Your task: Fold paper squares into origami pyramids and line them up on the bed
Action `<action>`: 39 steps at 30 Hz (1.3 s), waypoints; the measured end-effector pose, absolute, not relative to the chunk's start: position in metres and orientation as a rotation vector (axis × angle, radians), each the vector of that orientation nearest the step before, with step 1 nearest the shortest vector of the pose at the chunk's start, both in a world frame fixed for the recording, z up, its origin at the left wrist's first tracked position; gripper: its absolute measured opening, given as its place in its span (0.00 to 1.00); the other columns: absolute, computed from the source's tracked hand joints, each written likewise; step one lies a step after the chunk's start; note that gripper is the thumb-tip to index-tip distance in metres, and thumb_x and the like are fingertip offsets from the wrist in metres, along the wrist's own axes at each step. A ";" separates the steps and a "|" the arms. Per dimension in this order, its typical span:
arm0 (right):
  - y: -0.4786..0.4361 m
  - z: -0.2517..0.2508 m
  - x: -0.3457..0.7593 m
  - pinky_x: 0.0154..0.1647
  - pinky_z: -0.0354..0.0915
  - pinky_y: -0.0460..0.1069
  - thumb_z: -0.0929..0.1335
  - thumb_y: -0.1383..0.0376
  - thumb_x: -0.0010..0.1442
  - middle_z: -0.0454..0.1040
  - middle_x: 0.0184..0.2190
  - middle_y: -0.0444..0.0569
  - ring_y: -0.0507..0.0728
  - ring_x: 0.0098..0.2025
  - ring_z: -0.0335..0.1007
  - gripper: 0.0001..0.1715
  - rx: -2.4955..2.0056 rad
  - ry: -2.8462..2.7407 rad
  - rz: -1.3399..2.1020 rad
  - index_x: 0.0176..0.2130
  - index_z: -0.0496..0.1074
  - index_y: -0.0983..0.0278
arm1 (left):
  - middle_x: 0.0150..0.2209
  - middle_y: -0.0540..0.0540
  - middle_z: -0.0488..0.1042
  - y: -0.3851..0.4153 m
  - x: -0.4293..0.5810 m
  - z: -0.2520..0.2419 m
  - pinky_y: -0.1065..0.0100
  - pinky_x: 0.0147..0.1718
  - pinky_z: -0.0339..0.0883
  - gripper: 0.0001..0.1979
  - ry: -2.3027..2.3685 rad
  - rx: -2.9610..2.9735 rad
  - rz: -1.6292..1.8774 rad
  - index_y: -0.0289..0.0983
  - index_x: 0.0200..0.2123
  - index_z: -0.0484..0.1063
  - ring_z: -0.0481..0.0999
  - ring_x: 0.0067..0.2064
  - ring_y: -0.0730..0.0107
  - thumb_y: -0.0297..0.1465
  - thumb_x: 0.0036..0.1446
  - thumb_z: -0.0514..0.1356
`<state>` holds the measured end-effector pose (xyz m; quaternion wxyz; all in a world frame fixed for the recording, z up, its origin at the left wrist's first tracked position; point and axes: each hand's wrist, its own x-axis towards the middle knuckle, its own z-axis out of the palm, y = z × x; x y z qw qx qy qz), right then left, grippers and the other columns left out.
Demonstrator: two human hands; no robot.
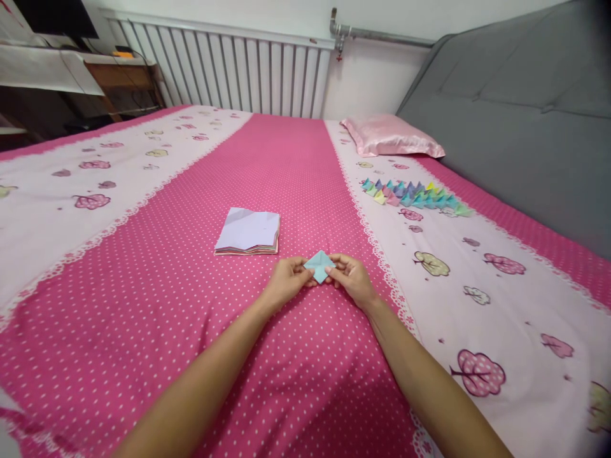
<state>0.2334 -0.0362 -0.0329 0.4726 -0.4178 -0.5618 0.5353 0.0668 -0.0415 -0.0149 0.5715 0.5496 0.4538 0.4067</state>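
Observation:
A small piece of light blue folded paper (320, 264), diamond-shaped with crease lines, is held between my two hands just above the bed. My left hand (289, 278) pinches its left corner, thumb on top and fingers behind. On the opposite corner, my right hand (351, 276) grips in the same way, its thumb pressing the front face. Up and to the left of my hands lies a stack of square paper sheets (249, 230), pale lilac on top, with coloured edges showing below.
Several folded paper pieces (415, 194) in many colours sit in rows at the right, near a pink pillow (392, 135). The bedspread (191, 305) is pink with white dots. A grey headboard (520, 108) and white radiator (229, 67) border the bed.

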 end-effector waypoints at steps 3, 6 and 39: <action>-0.036 -0.034 0.235 0.17 0.59 0.41 0.71 0.60 0.47 0.72 0.19 0.41 0.48 0.19 0.65 0.18 -1.009 -1.335 1.380 0.38 0.71 0.65 | 0.22 0.48 0.74 -0.044 0.068 -0.009 0.74 0.27 0.67 0.07 1.025 1.130 0.963 0.30 0.32 0.70 0.74 0.24 0.75 0.27 0.47 0.60; -0.036 -0.035 0.235 0.17 0.61 0.42 0.72 0.61 0.46 0.72 0.17 0.41 0.47 0.17 0.65 0.16 -1.001 -1.318 1.395 0.37 0.73 0.65 | 0.21 0.48 0.74 -0.046 0.068 -0.005 0.75 0.24 0.67 0.08 1.031 1.068 0.959 0.30 0.32 0.71 0.73 0.22 0.75 0.27 0.46 0.61; -0.042 -0.036 0.233 0.30 0.67 0.48 0.70 0.61 0.49 0.76 0.27 0.47 0.54 0.28 0.71 0.08 -0.965 -1.515 1.044 0.31 0.74 0.63 | 0.27 0.45 0.78 -0.053 0.072 -0.015 0.71 0.27 0.64 0.10 1.246 1.564 1.106 0.33 0.30 0.78 0.73 0.27 0.69 0.33 0.47 0.62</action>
